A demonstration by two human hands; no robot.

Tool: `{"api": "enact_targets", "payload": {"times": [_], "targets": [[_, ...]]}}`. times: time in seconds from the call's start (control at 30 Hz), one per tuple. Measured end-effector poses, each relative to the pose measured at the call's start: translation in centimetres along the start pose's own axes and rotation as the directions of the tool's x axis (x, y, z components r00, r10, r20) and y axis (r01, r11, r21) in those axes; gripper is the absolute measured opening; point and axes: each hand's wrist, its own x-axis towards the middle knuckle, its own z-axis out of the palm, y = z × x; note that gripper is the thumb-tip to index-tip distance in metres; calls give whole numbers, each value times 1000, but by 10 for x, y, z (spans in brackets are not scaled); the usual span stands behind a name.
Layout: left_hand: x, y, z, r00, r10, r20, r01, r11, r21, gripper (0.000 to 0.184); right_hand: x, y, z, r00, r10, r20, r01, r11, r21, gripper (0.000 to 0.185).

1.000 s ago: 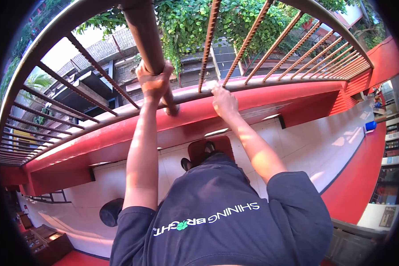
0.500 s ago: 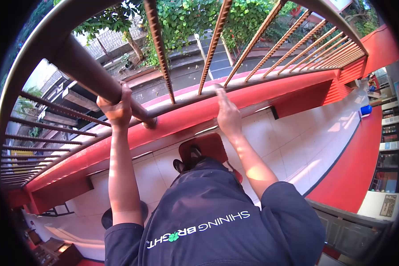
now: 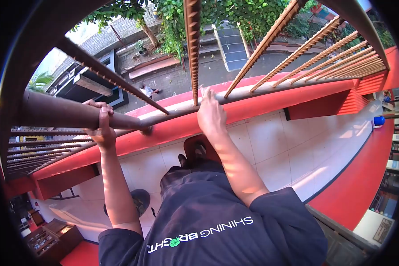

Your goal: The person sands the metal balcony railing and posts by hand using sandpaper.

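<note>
My left hand (image 3: 103,124) is wrapped round a thick brown metal post (image 3: 62,111) of the railing, with fingers over the top and thumb along the side. My right hand (image 3: 212,113) is at the lower rail (image 3: 248,92), close beside the foot of a ribbed steel bar (image 3: 193,53). Its fingers are bent and held together; whatever is between them, if anything, is hidden. Under the rail runs a red ledge (image 3: 261,105).
Below me, a red-brown stool (image 3: 213,153) stands on the pale tiled floor (image 3: 270,146), my feet at it. A dark round seat (image 3: 139,201) is lower left. Beyond the bars, a person (image 3: 147,91) is in the yard. A blue object (image 3: 379,120) sits far right.
My view has shifted, so the post lies more level. My right hand has moved left along the lower rail, from between bars to beside one bar. My left hand still grips the post.
</note>
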Motion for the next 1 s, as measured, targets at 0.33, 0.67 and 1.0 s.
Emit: {"api": "enact_targets", "payload": {"times": [0.33,0.67,1.0], "targets": [[0,-5,-4,999,16,-28,-15,998,54,35,-3,13,-11,991,-93,93,87,994,63,52],[-1,-2,-1,1000,-8,5,8,1000,17,36,6,35,-12,986,-166,-29,168,975,143,47],[0,-7,-5,1000,6,-20,-5,999,37,36,-18,25,9,962,-271,20,271,963,-2,53]]}}
